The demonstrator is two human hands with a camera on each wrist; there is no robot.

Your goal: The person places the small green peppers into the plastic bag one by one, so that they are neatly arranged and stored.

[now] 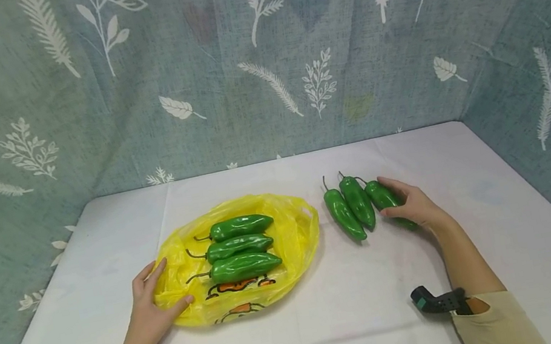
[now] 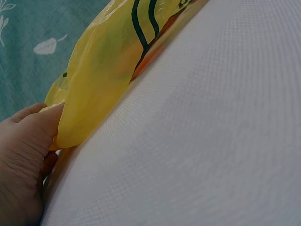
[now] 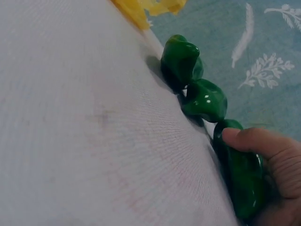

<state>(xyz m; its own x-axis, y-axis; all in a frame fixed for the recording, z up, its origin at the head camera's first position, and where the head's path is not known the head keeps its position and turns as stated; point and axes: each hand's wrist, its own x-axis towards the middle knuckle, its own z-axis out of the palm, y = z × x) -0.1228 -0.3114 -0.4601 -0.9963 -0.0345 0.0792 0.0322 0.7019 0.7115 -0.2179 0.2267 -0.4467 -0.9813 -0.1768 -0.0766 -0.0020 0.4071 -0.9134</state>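
Note:
A yellow plastic bag lies on the table with three green chili peppers on it: an upper one, a middle one and a lower one. At the bag's left edge my left hand grips the plastic, thumb nearest me; the wrist view shows the bag's edge against that hand. Right of the bag, two more peppers lie side by side. My right hand holds a third pepper beside them, its thumb across it.
The table has a white cover with faint creases. A blue-green leaf-patterned cloth stands behind it and at both sides. On my right wrist is a black strap with a camera.

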